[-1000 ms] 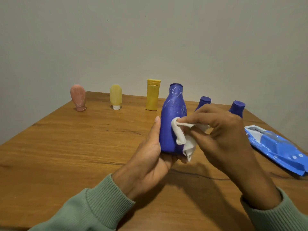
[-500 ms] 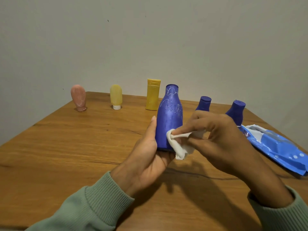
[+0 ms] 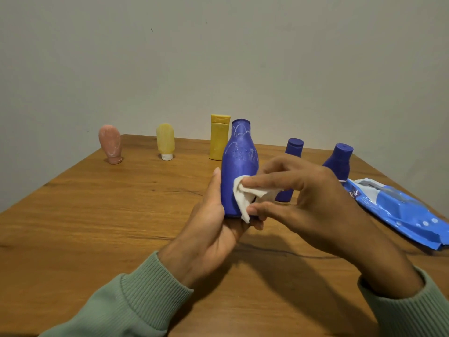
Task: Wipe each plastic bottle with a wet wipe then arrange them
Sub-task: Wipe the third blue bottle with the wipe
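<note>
My left hand grips a blue plastic bottle round its lower end and holds it upright above the table. White smears streak its upper part. My right hand pinches a crumpled white wet wipe against the bottle's lower front. Behind stand a pink bottle, a pale yellow bottle on its white cap, a yellow bottle, and two more blue bottles, partly hidden by my right hand.
A blue pack of wet wipes lies open at the right on the wooden table. A plain wall rises close behind the table's far edge. My sleeves are green.
The wipe slid down the bottle's side and then back up slightly while the bottle turned a little in my left hand. The other bottles stayed put.
</note>
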Tool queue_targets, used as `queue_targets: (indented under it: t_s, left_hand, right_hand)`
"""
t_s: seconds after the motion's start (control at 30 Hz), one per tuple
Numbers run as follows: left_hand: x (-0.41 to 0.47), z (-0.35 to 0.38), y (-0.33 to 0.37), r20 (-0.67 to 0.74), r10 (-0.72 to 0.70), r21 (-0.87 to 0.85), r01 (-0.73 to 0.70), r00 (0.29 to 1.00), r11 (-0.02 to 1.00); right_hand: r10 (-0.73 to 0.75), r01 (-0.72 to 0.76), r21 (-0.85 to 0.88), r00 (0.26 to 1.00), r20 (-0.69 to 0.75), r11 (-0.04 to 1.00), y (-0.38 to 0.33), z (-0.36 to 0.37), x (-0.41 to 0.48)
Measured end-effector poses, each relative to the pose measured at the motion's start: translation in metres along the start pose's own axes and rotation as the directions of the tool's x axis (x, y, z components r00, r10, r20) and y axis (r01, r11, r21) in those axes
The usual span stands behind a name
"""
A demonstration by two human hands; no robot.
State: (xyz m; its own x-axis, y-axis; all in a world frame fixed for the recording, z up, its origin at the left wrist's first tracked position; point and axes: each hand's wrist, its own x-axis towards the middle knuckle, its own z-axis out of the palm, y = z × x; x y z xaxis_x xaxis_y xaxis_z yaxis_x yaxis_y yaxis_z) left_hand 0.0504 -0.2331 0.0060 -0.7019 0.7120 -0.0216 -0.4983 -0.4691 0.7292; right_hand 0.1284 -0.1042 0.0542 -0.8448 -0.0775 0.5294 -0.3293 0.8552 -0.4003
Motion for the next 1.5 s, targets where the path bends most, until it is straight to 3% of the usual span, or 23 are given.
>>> queue_targets:
  t_s: [0.23, 0.43, 0.6, 0.67, 0.8, 1.0, 1.13, 1.3, 1.5]
  left_hand:
    - [-0.005, 0.003, 0.001, 0.065, -0.012, 0.145, 0.002, 0.998, 0.989]
    - [-0.005, 0.002, 0.002, 0.015, 0.055, 0.143, -0.057, 0.998, 0.988]
    - [-0.009, 0.003, -0.002, 0.077, -0.065, 0.254, 0.044, 0.995, 0.966]
    - [-0.009, 0.003, -0.003, 0.078, -0.052, 0.252, 0.031, 0.996, 0.967]
    - [-0.007, 0.004, 0.0, 0.069, 0.03, 0.218, -0.044, 0.997, 0.975]
    - [-0.008, 0.002, 0.0, 0.101, -0.058, 0.281, 0.027, 0.993, 0.959]
    - [-0.007, 0.002, -0.001, 0.082, -0.018, 0.316, -0.009, 0.996, 0.949]
    - [-0.01, 0.0, -0.003, 0.047, -0.014, 0.459, -0.009, 0.999, 0.888]
    - [-0.01, 0.001, -0.005, 0.034, 0.057, 0.583, -0.067, 0.998, 0.809]
  right_hand:
    - [0.004, 0.008, 0.038, 0.949, -0.314, 0.999, 0.009, 0.007, 0.001]
    - [-0.044, 0.048, 0.013, 0.977, -0.209, 0.999, 0.005, 0.011, 0.0]
    - [-0.023, 0.001, -0.047, 0.89, -0.456, 0.999, 0.013, 0.006, 0.001]
    - [-0.038, 0.018, -0.05, 0.895, -0.445, 0.999, 0.013, 0.006, 0.0]
    - [-0.065, 0.068, 0.003, 0.964, -0.256, 0.998, 0.008, 0.005, 0.001]
    - [-0.003, 0.012, 0.019, 0.914, -0.407, 1.0, 0.011, 0.001, 0.002]
    - [0.005, 0.007, 0.063, 0.982, -0.191, 0.998, 0.006, -0.005, 0.001]
    - [0.004, -0.015, -0.022, 0.911, -0.413, 1.0, 0.01, 0.001, 0.001]
    - [-0.094, 0.056, -0.122, 0.94, -0.329, 0.991, 0.003, 0.007, 0.0]
